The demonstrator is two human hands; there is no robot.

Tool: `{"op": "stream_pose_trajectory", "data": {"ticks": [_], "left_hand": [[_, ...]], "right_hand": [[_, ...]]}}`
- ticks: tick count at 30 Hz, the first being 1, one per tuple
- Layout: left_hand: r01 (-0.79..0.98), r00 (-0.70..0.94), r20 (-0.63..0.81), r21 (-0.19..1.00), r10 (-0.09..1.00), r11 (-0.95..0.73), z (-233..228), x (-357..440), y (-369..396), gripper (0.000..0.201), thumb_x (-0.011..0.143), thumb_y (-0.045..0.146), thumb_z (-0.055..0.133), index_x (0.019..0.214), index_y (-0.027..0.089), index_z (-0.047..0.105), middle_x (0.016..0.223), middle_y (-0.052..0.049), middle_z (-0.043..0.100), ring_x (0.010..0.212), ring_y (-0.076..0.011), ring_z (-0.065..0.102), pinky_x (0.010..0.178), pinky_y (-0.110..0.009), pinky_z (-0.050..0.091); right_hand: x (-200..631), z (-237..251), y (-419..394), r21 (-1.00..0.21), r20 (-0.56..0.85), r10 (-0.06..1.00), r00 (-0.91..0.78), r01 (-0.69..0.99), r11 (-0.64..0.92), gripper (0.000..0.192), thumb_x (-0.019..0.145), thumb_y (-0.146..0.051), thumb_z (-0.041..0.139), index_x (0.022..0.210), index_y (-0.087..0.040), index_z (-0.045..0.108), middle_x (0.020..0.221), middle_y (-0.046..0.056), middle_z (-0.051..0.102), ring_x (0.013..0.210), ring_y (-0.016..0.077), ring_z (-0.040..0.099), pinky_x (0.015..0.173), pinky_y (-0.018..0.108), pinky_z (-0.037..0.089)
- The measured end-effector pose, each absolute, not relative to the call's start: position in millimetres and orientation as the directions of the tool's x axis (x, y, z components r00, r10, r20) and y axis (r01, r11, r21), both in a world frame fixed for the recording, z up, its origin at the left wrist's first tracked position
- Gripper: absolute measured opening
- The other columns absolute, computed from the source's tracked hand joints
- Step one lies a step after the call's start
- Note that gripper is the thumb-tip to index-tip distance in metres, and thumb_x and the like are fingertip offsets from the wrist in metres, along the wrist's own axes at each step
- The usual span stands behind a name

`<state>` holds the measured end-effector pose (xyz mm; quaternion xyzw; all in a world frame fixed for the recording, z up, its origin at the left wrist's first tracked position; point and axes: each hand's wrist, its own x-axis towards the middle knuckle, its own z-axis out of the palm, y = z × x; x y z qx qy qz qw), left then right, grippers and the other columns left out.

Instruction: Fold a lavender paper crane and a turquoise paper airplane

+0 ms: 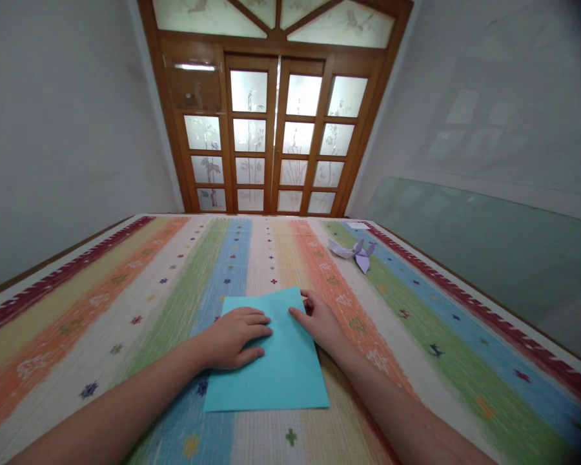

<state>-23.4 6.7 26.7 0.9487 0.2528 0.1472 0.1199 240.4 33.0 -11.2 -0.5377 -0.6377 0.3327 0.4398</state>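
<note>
A turquoise sheet of paper (285, 374) lies on the striped tablecloth in front of me. My left hand (237, 337) rests flat on its left part, fingers stretched toward the middle of the sheet. At the upper right edge, my right hand (319, 320) pinches the paper, thumb on top and the other fingers at or under the edge. That far edge is slightly raised, while the near edge lies close to the cloth.
Pale purple folded-paper figures (356, 252) sit on the far right of the table. Behind them is a small white slip (358, 226). The striped tablecloth (174, 310) reaches back toward wooden doors with glass panes (275, 129). Walls stand on both sides.
</note>
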Motion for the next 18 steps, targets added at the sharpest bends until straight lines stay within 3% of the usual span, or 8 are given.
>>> {"op": "stream_pose_trajectory", "data": {"ticks": [6, 9, 11, 15, 18], "left_hand": [[0.425, 0.84, 0.226, 0.29, 0.494, -0.857, 24.7, -19.5, 5.1, 0.04, 0.093, 0.034, 0.059, 0.131, 0.023, 0.062, 0.131, -0.01, 0.066, 0.123, -0.0285, 0.059, 0.109, -0.048, 0.041], [0.541, 0.712, 0.357, 0.268, 0.604, -0.797, 15.4, -19.6, 10.9, 0.037, 0.095, 0.03, 0.055, 0.13, 0.023, 0.061, 0.131, -0.011, 0.064, 0.125, -0.0285, 0.056, 0.109, -0.05, 0.04], [0.652, 0.522, 0.486, 0.302, 0.7, -0.696, 7.9, -22.9, 18.3, 0.038, 0.094, 0.03, 0.055, 0.131, 0.022, 0.059, 0.138, -0.012, 0.059, 0.128, -0.0291, 0.053, 0.111, -0.052, 0.038], [0.683, 0.197, 0.569, 0.505, 0.799, -0.528, -6.2, -34.2, 37.7, 0.052, 0.092, 0.029, 0.057, 0.142, 0.02, 0.046, 0.144, -0.014, 0.052, 0.136, -0.0288, 0.046, 0.116, -0.052, 0.033], [0.51, 0.009, 0.475, 0.755, 0.88, -0.413, -15.3, -40.0, 51.8, 0.061, 0.091, 0.033, 0.059, 0.147, 0.019, 0.038, 0.148, -0.017, 0.046, 0.135, -0.0289, 0.047, 0.111, -0.05, 0.04]], "right_hand": [[242.7, -9.7, 30.6, -0.895, 0.202, 0.978, -0.057, 0.396, 0.208, 0.05, 0.076, -0.028, 0.071, 0.126, -0.021, 0.063, 0.079, 0.001, 0.068, 0.073, 0.0198, 0.063, 0.07, 0.033, 0.05], [243.8, -5.1, 27.9, -0.918, 0.197, 0.976, -0.092, 0.333, 0.216, 0.047, 0.078, -0.031, 0.069, 0.123, -0.02, 0.064, 0.082, 0.002, 0.069, 0.075, 0.0199, 0.064, 0.071, 0.034, 0.051], [243.9, -1.3, 26.2, -0.946, 0.197, 0.974, -0.109, 0.238, 0.218, 0.043, 0.079, -0.035, 0.068, 0.12, -0.02, 0.065, 0.089, 0.005, 0.071, 0.08, 0.021, 0.065, 0.075, 0.035, 0.052], [244.9, 1.4, 25.7, -0.971, 0.208, 0.972, -0.108, 0.097, 0.219, 0.036, 0.081, -0.04, 0.068, 0.113, -0.022, 0.067, 0.103, 0.007, 0.073, 0.092, 0.024, 0.068, 0.083, 0.039, 0.054], [247.8, -2.2, 27.8, -0.971, 0.22, 0.972, -0.076, 0.075, 0.226, 0.034, 0.081, -0.043, 0.07, 0.109, -0.022, 0.069, 0.108, 0.008, 0.073, 0.098, 0.0261, 0.068, 0.088, 0.042, 0.054]]}}
